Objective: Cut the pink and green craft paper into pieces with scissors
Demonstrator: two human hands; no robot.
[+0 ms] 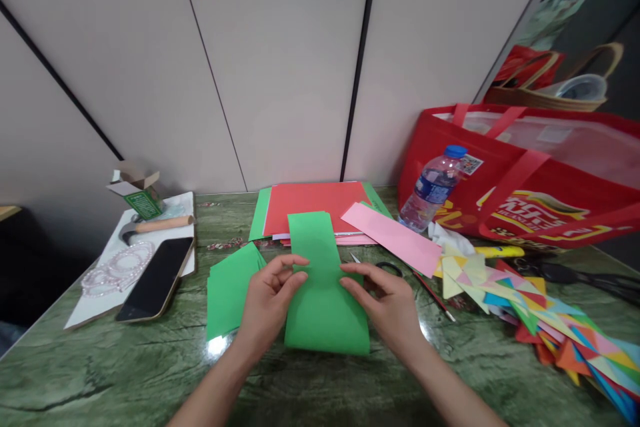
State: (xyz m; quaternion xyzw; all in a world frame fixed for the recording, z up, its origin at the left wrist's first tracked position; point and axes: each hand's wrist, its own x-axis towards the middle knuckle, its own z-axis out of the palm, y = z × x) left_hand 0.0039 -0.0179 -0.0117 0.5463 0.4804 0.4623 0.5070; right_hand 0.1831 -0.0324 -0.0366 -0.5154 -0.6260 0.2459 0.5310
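A long green paper strip [326,320] lies in front of me on the table, its near end wider in view and its far end reaching toward the stacked sheets. At its left side, my left hand [273,290] has thumb and forefinger brought together on the paper. Opposite it, my right hand [384,293] pinches the right side in the same way. The exact contact under the fingertips is partly hidden. Beside my left hand rests a small stack of green paper pieces [230,290]. Scissors [389,269] lie partly hidden behind my right hand.
Red sheets [313,203] are stacked by the wall. A pink strip [395,237], pencil [435,297], water bottle [433,190], red bag [530,180] and folded colored papers [545,313] occupy the right. A phone [157,280], beads [120,270], hammer [160,224] and small box [143,200] sit left.
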